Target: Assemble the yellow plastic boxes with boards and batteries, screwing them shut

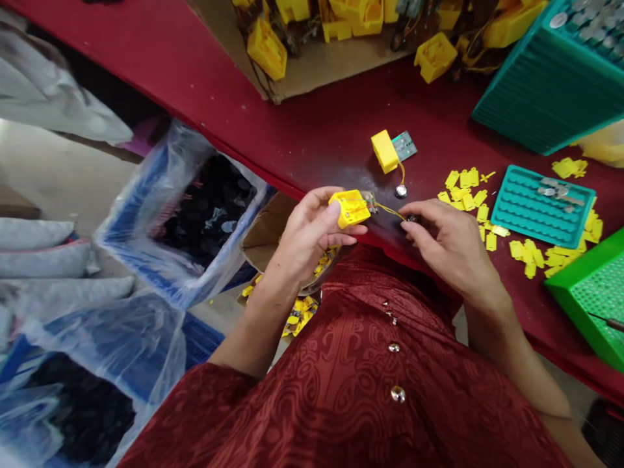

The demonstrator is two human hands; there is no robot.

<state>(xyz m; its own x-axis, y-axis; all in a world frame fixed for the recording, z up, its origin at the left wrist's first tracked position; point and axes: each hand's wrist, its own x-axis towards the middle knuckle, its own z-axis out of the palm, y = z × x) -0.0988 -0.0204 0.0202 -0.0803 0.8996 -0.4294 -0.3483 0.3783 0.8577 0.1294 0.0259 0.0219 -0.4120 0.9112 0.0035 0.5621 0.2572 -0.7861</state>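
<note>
My left hand (312, 227) grips a yellow plastic housing (355, 209), its open side facing up. A small circuit board (370, 202) sticks out at the housing's right end. Thin yellow wires (389, 209) run from it to my right hand (446, 244), whose thumb and fingers pinch a small dark round part (412, 218) at the wire ends, mostly covered by the fingers. Beyond my hands a second yellow housing (385, 152) lies on the red table, with a circuit board (405, 145) beside it and a wired silver round part (401, 192) near it.
Loose yellow pieces (468, 188) surround a teal ridged tray (536, 208) on the right. A green basket (595, 299) and a tall teal stack (550, 84) stand farther right. A cardboard box (312, 75) of yellow housings is at the back. Plastic-lined blue crates (141, 253) are at left.
</note>
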